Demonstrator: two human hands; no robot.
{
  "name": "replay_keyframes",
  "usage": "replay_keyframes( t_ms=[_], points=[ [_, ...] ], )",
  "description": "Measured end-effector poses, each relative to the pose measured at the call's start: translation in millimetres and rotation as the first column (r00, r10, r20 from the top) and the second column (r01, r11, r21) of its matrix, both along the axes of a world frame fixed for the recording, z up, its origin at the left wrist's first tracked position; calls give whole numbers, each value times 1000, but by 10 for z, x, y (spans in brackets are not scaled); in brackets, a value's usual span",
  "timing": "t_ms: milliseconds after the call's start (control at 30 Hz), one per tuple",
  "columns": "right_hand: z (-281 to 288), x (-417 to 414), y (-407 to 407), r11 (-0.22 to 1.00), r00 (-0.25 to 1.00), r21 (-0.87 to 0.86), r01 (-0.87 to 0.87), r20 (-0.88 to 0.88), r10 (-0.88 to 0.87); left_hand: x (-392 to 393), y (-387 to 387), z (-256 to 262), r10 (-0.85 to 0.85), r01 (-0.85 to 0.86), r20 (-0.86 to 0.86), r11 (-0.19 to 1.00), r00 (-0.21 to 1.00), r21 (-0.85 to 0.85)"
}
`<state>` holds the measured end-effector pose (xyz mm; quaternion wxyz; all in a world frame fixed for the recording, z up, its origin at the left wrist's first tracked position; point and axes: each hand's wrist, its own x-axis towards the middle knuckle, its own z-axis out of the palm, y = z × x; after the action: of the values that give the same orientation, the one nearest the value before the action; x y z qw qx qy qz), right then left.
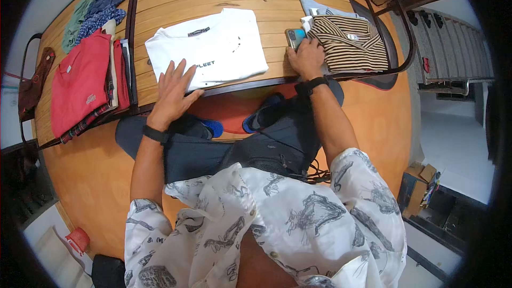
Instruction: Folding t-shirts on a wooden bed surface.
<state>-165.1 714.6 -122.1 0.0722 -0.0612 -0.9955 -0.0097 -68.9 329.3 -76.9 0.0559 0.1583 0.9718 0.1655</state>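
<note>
A folded white T-shirt [216, 48] with dark printing lies flat in front of me on the slatted wooden table. My left hand [174, 92] rests on its lower left part, palm down with spread fingers, holding nothing. Near the table's front edge, my right hand [307, 59] grips the lower end of a smartphone [295, 37], whose back with the camera lenses faces up. Just right of that hand sits a stack of folded clothes with a black-and-tan striped shirt [348, 44] on top. A light blue garment [310, 5] shows behind it.
On the table's left section [132, 4] stands a folded stack topped by a red shirt [82, 84]. Crumpled blue and green clothes [96, 12] lie behind it. Dark metal rails [410, 36] border the table. A cardboard box [416, 188] stands at right, and stairs [452, 44] rise beyond.
</note>
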Motion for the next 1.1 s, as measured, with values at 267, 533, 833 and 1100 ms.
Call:
replay_keyframes(
  t_ms=[267,533,833,1100],
  points=[
    [62,-69,-48,980,992,-152,128,21,-127,-23,101,-274,36,-42,-68,996,997,-77],
    [428,-55,23,155,989,-977,146,149,6,-21,121,-313,17,-23,-130,999,991,-45],
    [806,54,-146,-815,890,-491,308,-155,429,-3,116,-305,49,-54,-74,996,996,-70],
    [907,86,-285,-809,869,-467,357,-153,471,-2,113,-306,33,-39,-81,996,996,-76]
  ],
)
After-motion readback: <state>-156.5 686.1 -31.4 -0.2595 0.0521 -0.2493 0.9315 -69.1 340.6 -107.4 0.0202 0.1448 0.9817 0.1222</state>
